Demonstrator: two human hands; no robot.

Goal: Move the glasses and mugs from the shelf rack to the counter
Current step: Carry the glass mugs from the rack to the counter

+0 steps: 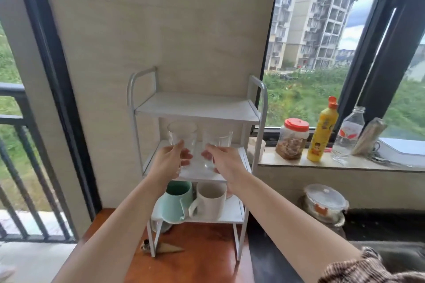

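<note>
On the middle shelf of the white shelf rack (259,108), two clear glasses side by side, both upright. Left hand (169,159) wrapped around the left glass (183,135), fingers (186,156) curled about its lower half, thumb on the near side. Right hand (226,162) likewise closed on the right glass (217,142), fingers showing through the clear wall. Whether either glass is lifted clear of the shelf: cannot tell. On the bottom shelf, a mint green mug (176,201) and a white mug (210,200), touching or nearly so, handles toward the camera. Top shelf bare. Under the rack, a reddish-brown wooden bench (202,257). On the window sill to the right, a red-lidded jar (292,139), a yellow squeeze bottle (322,131) and a clear plastic bottle (348,133).
</note>
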